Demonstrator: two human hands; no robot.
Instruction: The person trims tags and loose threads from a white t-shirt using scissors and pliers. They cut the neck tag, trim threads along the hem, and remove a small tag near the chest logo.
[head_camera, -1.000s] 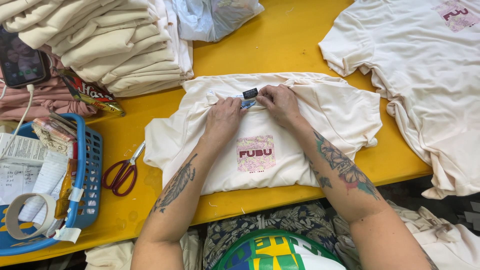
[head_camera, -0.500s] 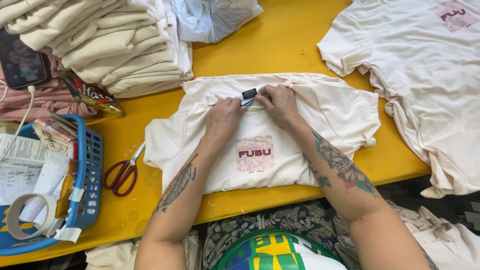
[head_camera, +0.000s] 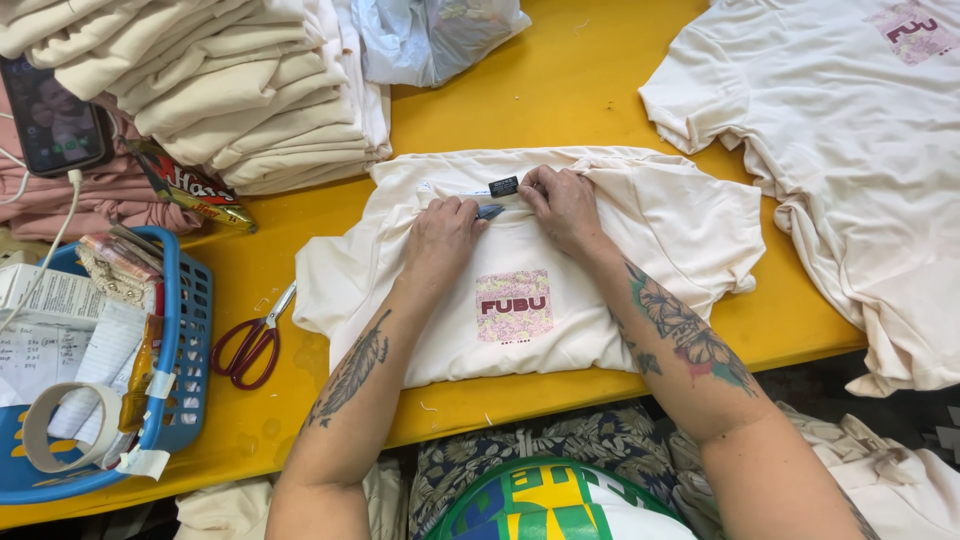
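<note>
A cream T-shirt (head_camera: 560, 330) with a pink square print lies flat on the yellow table (head_camera: 560, 100) in front of me. Both my hands rest at its collar. My left hand (head_camera: 442, 232) presses the neckline and pinches a small grey tag (head_camera: 490, 211). My right hand (head_camera: 562, 200) grips the collar fabric just right of a small black label (head_camera: 503, 186). The label sits between the two hands.
A stack of folded cream shirts (head_camera: 210, 90) stands at the back left, a phone (head_camera: 55, 125) beside it. Red-handled scissors (head_camera: 250, 345) lie left of the shirt. A blue basket (head_camera: 190, 330) holds tape and papers. Another cream shirt (head_camera: 860, 150) spreads at the right.
Both hands stay at the collar; the fingers have shifted slightly around the label and the tag. The shirt has not moved.
</note>
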